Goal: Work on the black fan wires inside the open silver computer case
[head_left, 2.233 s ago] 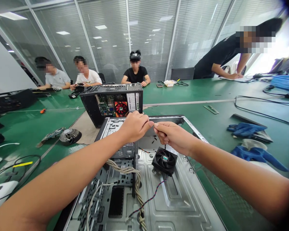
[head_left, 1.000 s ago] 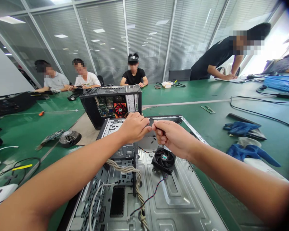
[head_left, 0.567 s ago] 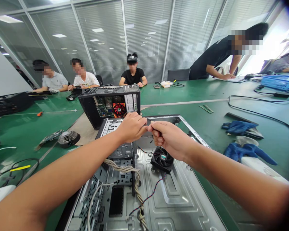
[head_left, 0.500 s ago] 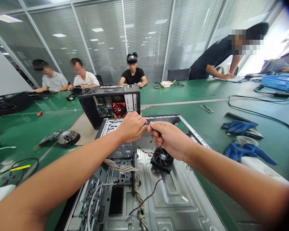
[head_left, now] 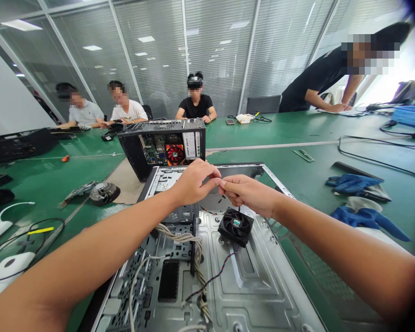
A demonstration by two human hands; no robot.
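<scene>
Above an open computer case (head_left: 263, 286), my left hand (head_left: 198, 180) and my right hand (head_left: 244, 190) meet at the fingertips. Both are closed in a pinch; what lies between the fingers is too small or hidden to make out. Just below my right hand is a square black cooling fan (head_left: 235, 227) with a round green-blue label. A short dark strand shows between that hand and the fan. From the fan's lower edge a twisted dark, red and blue cable (head_left: 218, 278) trails across the metal floor. Beige twisted wires (head_left: 198, 263) run along the case's inner divider.
Behind stands another open computer case (head_left: 131, 157) with a red fan. Blue gloves (head_left: 352, 183) and a dark strip (head_left: 358, 170) lie right; a round heatsink-like part (head_left: 104, 192) and white devices (head_left: 10, 276) lie left. Several people sit or lean around the green table (head_left: 263, 133).
The view has shifted slightly. A dark bit that showed between my fingertips is now out of sight, and my left fingers are more bent together. More of the fan shows below my right hand.
</scene>
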